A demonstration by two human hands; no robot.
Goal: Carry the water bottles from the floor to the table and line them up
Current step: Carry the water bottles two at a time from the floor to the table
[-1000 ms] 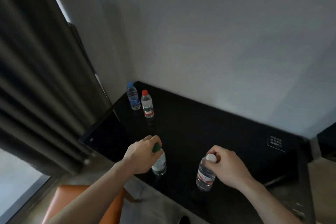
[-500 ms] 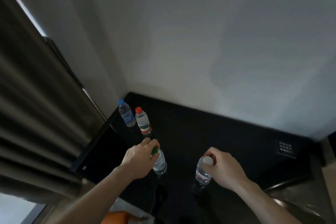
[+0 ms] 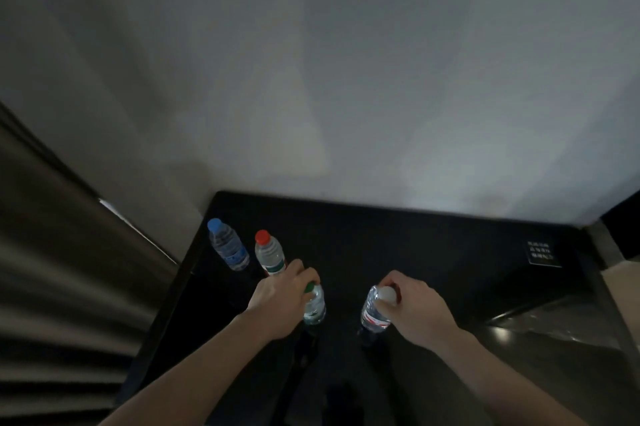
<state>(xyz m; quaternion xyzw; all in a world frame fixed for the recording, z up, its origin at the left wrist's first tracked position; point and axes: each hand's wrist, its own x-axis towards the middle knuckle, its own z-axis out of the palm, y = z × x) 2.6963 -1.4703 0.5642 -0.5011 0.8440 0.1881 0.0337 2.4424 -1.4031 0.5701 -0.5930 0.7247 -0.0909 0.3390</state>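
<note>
Several clear water bottles are over the black table. A blue-capped bottle and a red-capped bottle stand upright near the table's far left corner. My left hand grips the top of a green-capped bottle, which is upright on or just above the tabletop. My right hand grips the neck of a white-capped bottle, tilted a little to the right. Whether the two held bottles touch the table is unclear.
A pale wall rises behind the table. Dark pleated curtains hang at the left, close to the table's left edge. A small white-printed panel sits on the table's far right. A glossy dark surface lies lower right.
The view has tilted up and moved closer to the table. Both hands, still holding their bottles, have shifted slightly toward the two standing bottles.
</note>
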